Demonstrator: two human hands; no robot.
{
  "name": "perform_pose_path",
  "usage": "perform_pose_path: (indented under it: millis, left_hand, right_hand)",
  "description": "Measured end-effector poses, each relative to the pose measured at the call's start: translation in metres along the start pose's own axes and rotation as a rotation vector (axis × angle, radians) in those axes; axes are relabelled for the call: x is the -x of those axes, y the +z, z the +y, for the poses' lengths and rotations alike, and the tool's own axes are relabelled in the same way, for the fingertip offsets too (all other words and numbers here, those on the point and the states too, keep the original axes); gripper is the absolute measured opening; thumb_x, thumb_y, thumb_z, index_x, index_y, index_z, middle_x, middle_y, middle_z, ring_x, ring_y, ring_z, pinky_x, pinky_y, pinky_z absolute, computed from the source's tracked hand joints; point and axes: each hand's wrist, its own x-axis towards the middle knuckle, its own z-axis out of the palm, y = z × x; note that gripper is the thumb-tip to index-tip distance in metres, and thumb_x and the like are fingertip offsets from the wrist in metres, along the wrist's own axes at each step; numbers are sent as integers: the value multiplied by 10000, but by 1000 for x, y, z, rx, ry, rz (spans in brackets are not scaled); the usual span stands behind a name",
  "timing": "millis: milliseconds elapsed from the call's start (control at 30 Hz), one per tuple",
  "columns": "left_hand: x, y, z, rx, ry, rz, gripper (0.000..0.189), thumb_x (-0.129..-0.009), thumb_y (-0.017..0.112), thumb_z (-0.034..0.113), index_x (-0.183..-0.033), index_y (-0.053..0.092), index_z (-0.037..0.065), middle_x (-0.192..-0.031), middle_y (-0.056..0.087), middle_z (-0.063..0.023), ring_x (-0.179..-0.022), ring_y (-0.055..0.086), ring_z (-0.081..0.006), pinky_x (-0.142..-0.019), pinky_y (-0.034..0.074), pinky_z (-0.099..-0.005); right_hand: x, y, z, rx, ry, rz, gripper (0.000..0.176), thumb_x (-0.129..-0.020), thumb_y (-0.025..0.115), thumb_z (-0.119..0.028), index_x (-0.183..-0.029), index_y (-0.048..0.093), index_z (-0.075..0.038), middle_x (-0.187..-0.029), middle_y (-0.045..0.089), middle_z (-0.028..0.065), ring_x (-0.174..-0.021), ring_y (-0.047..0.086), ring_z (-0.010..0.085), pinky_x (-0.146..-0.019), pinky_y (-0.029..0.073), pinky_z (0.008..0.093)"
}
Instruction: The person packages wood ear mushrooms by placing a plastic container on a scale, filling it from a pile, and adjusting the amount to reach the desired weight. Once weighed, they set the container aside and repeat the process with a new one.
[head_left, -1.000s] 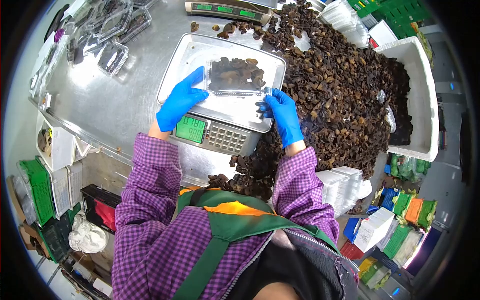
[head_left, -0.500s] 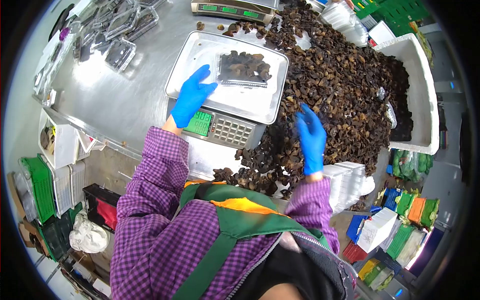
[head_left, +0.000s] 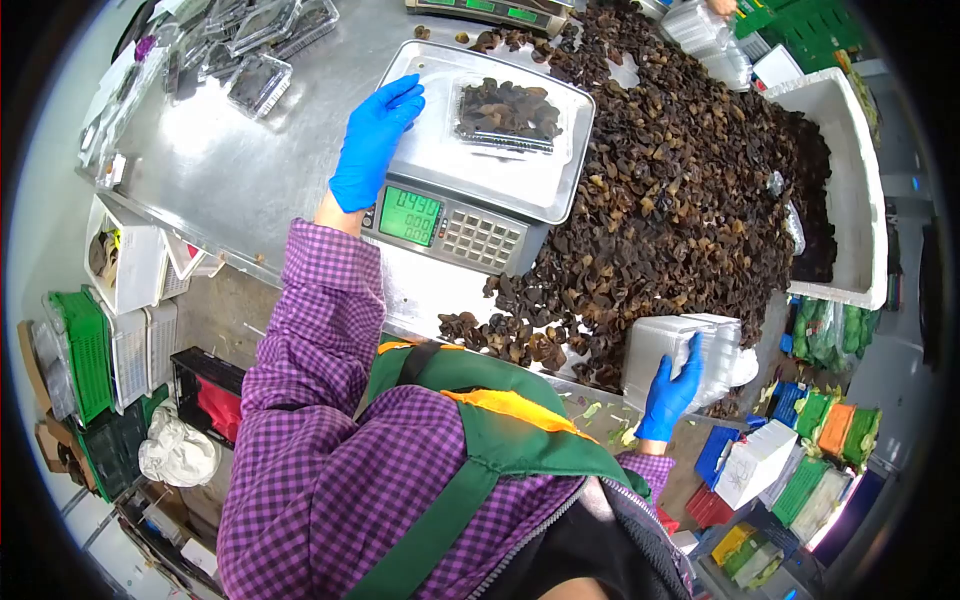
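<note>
Left hand [head_left: 374, 142] and right hand [head_left: 668, 397] wear blue gloves [head_left: 360, 165]; purple checked sleeves [head_left: 325, 320], green apron [head_left: 480, 377] (orange trim [head_left: 515, 410] too), black top [head_left: 550, 552].

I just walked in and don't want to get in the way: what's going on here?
A person's gloved right hand is open at a stack of clear plastic containers; whether it touches them is hard to tell. The gloved left hand is at the left edge of a digital scale. On the scale sits a clear container of dark mushrooms, apparently wood ears. A large pile of mushrooms lies beside it.
</note>
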Motion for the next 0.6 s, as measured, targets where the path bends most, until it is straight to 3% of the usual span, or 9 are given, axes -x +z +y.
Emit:
perform_pose_path:
  millis: [33,67,167,200,333,433,467,500,600]
  left_hand:
    - [1,0,1,-20,1,-18,441,-906,593,226,-1311,535,62,-1246,606,-44,-1124,562,-162,-962,416,-312]
    - [1,0,-1,-20,-1,-15,441,-906,593,226,-1311,535,62,-1246,606,-44,-1124,562,-162,-962,416,-312]
    - [-6,3,-7,10,5,-36,436,-904,596,230,-1304,543,64,-1250,603,-49,-1124,562,-165,-959,417,-312]
    - [-9,5,-8,21,2,-51,443,-903,600,235,-1306,541,60,-1249,602,-53,-1124,561,-165,-954,421,-312]
    - [-34,20,-20,19,0,-80,505,-885,629,264,-1325,516,43,-1248,599,-76,-1133,555,-168,-937,434,-314]
    - [-58,35,-31,-51,29,-64,609,-856,670,318,-1355,474,29,-1274,581,-95,-1151,545,-179,-937,436,-312]
    - [-68,39,-33,-135,17,-48,721,-813,720,351,-1373,434,-1,-1305,551,-138,-1185,530,-211,-963,433,-326]
    - [-89,44,-52,-187,53,-28,835,-753,780,372,-1380,405,-32,-1326,521,-185,-1221,506,-237,-994,424,-343]
    - [-91,59,-46,-232,55,-47,890,-672,843,380,-1334,447,-66,-1266,558,-214,-1168,547,-249,-969,452,-347]
  right_hand:
    - [9,1,20,-130,136,-99,495,-829,618,35,-1307,492,36,-1266,568,185,-1162,546,277,-1007,409,370]
    - [15,-5,26,-49,218,-193,392,-830,640,26,-1209,552,73,-1142,632,171,-1035,607,226,-922,469,335]
    - [19,-15,35,-216,391,-173,349,-795,684,20,-1126,586,73,-1030,657,116,-927,612,170,-846,491,309]
    - [13,-22,39,-215,363,-224,324,-757,732,10,-1053,607,52,-941,644,59,-833,579,117,-765,495,287]
    - [1,-40,31,-230,414,-188,266,-719,784,-23,-933,627,-4,-814,622,1,-733,536,86,-684,465,244]
    - [-17,-61,-13,-226,427,-54,242,-731,778,-26,-921,629,-14,-782,613,-10,-705,524,83,-674,455,232]
    - [-21,-64,-9,-328,328,15,222,-758,763,-28,-937,633,-9,-812,619,0,-723,527,86,-675,461,242]
    - [-26,-67,-24,-341,310,98,186,-792,736,-22,-944,631,2,-853,628,13,-766,538,97,-712,468,256]
    - [-42,-62,-59,-439,195,186,149,-815,704,-1,-942,627,5,-878,623,21,-825,558,123,-800,462,275]
